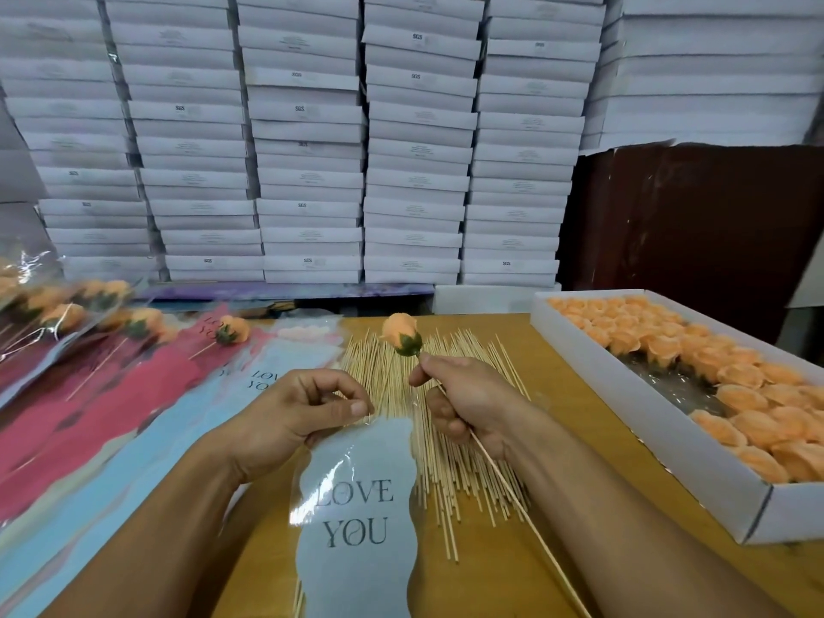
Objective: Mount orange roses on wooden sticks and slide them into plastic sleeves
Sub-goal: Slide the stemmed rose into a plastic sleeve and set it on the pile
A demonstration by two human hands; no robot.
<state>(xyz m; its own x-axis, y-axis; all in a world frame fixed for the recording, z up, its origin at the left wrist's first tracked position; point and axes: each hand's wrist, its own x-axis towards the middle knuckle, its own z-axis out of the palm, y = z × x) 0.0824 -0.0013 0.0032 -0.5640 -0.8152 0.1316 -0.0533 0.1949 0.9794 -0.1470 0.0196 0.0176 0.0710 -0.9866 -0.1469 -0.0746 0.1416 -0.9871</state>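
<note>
— While the right hand pinches the stick just under the rose, where should the sleeve go?

— Keep it where the left hand has it, thumb and forefinger nipped on the top edge, "LOVE YOU" panel hanging toward six o'clock. I'd judge the mouth needs opening first; whether its two layers are parted I cannot tell

— And the rose itself?

— It's up at twelve o'clock from the right knuckles, above the loose sticks, clear of the sleeve. The stick's bare end trails off toward five o'clock

— So bare end in first?

— I'd say so: bring that end round to the mouth, then feed it down until the rose sits inside the top. Keep the grip close under the green base so the head doesn't wobble or slip off

— Finished ones?

— Piled at nine to ten o'clock; the box of roses sits at three o'clock
</note>
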